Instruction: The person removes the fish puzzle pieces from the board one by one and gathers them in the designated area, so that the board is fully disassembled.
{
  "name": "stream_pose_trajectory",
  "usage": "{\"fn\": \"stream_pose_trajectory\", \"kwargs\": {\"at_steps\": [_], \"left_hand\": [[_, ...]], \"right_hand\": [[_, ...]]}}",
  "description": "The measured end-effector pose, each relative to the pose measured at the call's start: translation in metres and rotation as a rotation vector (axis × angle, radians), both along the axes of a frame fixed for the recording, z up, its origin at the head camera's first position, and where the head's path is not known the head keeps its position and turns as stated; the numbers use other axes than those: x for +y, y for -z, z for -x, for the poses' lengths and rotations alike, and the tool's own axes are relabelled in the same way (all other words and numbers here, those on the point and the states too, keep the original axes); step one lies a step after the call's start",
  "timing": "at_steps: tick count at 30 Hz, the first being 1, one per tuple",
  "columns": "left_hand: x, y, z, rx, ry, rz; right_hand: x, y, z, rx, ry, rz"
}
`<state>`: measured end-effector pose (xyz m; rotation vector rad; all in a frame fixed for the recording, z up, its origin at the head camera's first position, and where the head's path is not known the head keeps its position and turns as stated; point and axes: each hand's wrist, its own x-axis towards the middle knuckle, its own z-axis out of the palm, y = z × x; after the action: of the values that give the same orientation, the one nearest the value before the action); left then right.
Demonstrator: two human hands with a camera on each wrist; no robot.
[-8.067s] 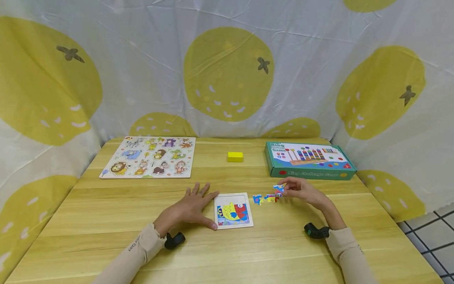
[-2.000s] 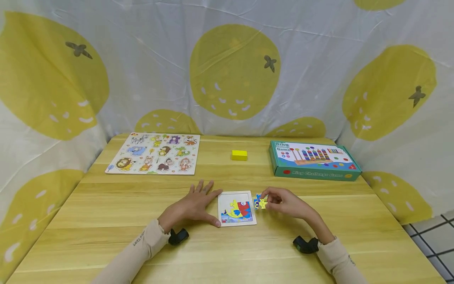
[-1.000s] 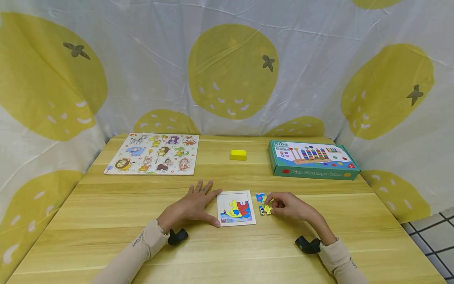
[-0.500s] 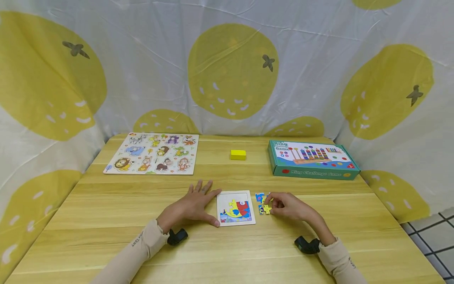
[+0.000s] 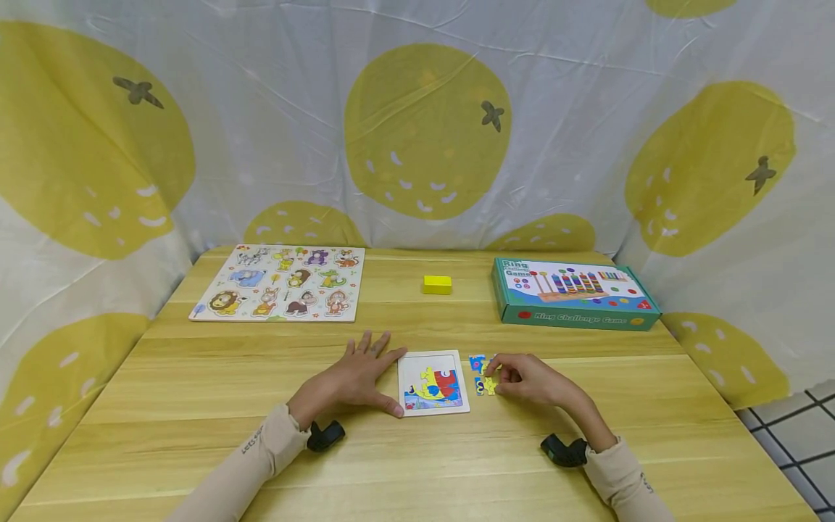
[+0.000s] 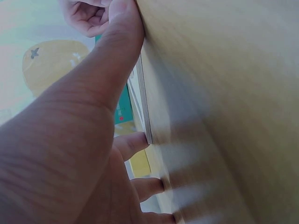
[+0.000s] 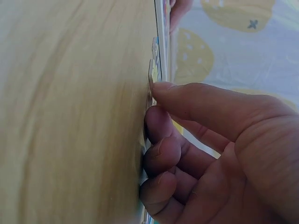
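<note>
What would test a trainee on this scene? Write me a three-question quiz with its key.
1. Fill in: The right hand touches loose ____.
2. Multiple choice: What sits between the animal board and the game box? A) red cup; B) yellow block; C) scissors.
3. True or false: The left hand touches the puzzle tray.

Key: 1. puzzle pieces; 2. B; 3. true.

The left hand (image 6: 100,121) spans a thin board (image 6: 146,112), seen edge-on, its index fingertip touching the near corner; two more fingertips rest on the wooden table (image 6: 229,98). Beyond show the right hand (image 6: 91,17), fingers curled, a green box (image 6: 123,106), a yellow block (image 6: 140,164) and a fruit-patterned curtain (image 6: 53,65).
</note>
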<state>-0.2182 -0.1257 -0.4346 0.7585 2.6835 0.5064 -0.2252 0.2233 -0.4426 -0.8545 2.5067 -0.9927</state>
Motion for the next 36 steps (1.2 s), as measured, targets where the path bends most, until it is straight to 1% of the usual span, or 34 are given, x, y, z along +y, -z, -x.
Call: {"fn": "stream_pose_trajectory", "kwargs": {"at_steps": [4, 8, 10, 13, 17, 21, 24, 26, 30, 36], "left_hand": [[0.0, 0.001, 0.0, 0.002, 0.0, 0.003], [-0.001, 0.001, 0.001, 0.003, 0.001, 0.003], [-0.002, 0.002, 0.001, 0.003, 0.003, 0.001], [-0.002, 0.002, 0.001, 0.002, 0.003, 0.005], [-0.002, 0.001, 0.001, 0.004, 0.0, 0.007], [-0.001, 0.001, 0.001, 0.003, 0.003, 0.011], [0.0, 0.002, 0.002, 0.001, 0.004, 0.023], [0.0, 0.002, 0.002, 0.0, 0.002, 0.03], [0.0, 0.002, 0.002, 0.002, 0.003, 0.032], [0.0, 0.002, 0.002, 0.001, 0.005, 0.026]], "right_hand": [[-0.004, -0.003, 0.0, 0.054, 0.043, 0.001], [-0.014, -0.007, 0.002, 0.128, 0.08, 0.046], [-0.022, -0.008, 0.002, 0.149, 0.064, 0.07], [-0.038, -0.01, 0.004, 0.158, 0.01, 0.075], [-0.061, -0.013, 0.009, 0.157, -0.055, 0.037], [-0.08, -0.014, 0.014, 0.185, -0.119, -0.015], [-0.086, -0.012, 0.016, 0.19, -0.156, -0.053], [-0.087, -0.011, 0.017, 0.177, -0.165, -0.066], [-0.088, -0.01, 0.019, 0.148, -0.169, -0.06], [-0.087, -0.007, 0.02, 0.144, -0.181, -0.052]]}}
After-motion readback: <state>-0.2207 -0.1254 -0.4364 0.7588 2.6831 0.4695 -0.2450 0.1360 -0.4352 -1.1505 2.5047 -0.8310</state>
